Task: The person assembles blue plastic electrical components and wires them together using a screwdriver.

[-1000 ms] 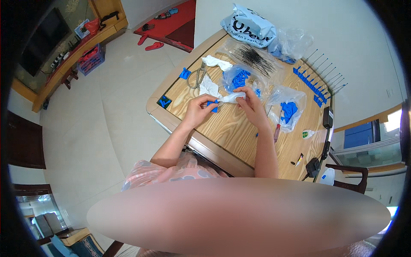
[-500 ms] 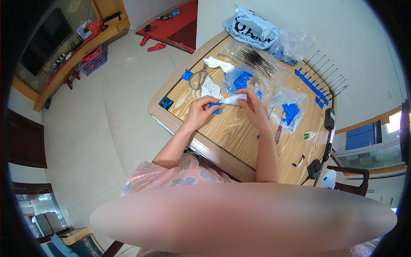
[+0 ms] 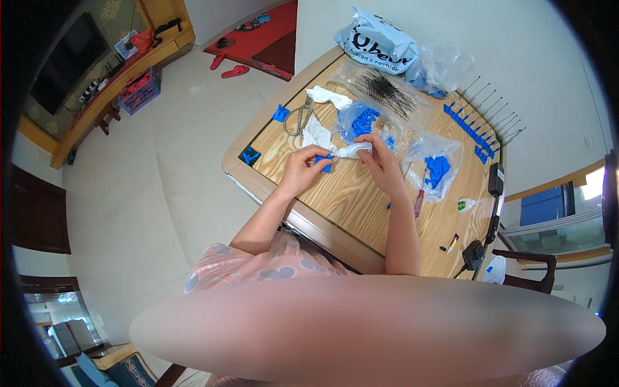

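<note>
Over the near left part of the table, my left hand (image 3: 302, 173) pinches a small flat blue piece (image 3: 326, 168) between thumb and fingers. My right hand (image 3: 384, 169) grips a small white squeeze bottle (image 3: 352, 151), tilted nearly flat. Its narrow end points left and meets the blue piece, or comes very close; the fingertips hide the exact contact. Just beyond my left hand lies a crumpled white tissue (image 3: 316, 132), and beside it a pair of scissors (image 3: 295, 122). An open clear bag with blue pieces (image 3: 366, 122) sits behind the bottle.
Thin dark wires (image 3: 387, 90) lie on clear plastic at the back. Blue pieces with upright rods (image 3: 469, 132) line the right edge. A second bag (image 3: 445, 161), a red-handled screwdriver (image 3: 420, 201), a small white-and-green bottle (image 3: 465, 204) and a black adapter (image 3: 474, 255) lie rightward.
Almost nothing differs. The white bottle has turned very slightly in my right hand; my left hand keeps its place on the blue piece.
</note>
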`<action>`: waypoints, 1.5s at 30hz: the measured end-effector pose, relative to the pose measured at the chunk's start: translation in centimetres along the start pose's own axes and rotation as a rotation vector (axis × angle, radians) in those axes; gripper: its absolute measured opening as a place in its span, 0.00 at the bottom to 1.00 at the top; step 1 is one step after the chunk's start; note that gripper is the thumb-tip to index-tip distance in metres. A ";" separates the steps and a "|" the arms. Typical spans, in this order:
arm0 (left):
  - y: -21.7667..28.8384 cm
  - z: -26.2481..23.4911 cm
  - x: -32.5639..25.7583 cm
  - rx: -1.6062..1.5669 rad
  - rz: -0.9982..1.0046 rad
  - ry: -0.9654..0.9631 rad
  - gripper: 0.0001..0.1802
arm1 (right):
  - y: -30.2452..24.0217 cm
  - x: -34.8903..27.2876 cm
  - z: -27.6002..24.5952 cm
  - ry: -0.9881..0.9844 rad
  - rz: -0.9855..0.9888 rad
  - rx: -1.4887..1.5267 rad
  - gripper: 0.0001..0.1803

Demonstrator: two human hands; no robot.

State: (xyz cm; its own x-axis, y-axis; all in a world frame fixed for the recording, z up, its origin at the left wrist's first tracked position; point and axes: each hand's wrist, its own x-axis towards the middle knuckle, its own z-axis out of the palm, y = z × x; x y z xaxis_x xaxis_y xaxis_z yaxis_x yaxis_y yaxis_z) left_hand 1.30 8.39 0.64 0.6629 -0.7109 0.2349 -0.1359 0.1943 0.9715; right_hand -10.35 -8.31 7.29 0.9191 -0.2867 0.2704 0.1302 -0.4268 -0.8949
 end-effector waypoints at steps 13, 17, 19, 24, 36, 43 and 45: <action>0.7 0.1 -0.2 0.033 0.001 -0.003 0.06 | 0.1 -0.2 -0.2 -0.004 -0.011 -0.021 0.12; 0.5 0.1 -0.2 0.039 0.005 -0.002 0.06 | 0.2 -0.1 -0.2 -0.004 -0.025 -0.013 0.12; 0.4 0.1 -0.2 0.015 0.002 0.003 0.06 | 0.3 -0.1 -0.2 -0.003 -0.027 -0.019 0.12; 0.4 0.2 -0.2 0.008 -0.008 0.001 0.06 | 0.3 -0.1 -0.2 -0.003 -0.021 -0.015 0.11; 0.9 0.3 -0.2 -0.044 -0.027 0.003 0.06 | -0.1 -0.1 -0.1 0.000 -0.031 -0.020 0.12; 0.9 0.3 -0.2 -0.043 -0.017 0.015 0.06 | -1.1 -0.3 -0.1 0.013 -0.008 0.066 0.12; 0.9 0.3 -0.2 -0.031 -0.013 0.016 0.06 | -1.1 -0.3 -0.2 0.020 -0.006 0.089 0.12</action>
State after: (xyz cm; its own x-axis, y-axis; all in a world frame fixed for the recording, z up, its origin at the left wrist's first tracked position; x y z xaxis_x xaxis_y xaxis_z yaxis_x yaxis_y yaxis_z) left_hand 0.86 8.49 1.48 0.6763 -0.7026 0.2214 -0.1044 0.2061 0.9729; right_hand -10.88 -7.88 8.29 0.9106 -0.3019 0.2823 0.1691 -0.3511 -0.9210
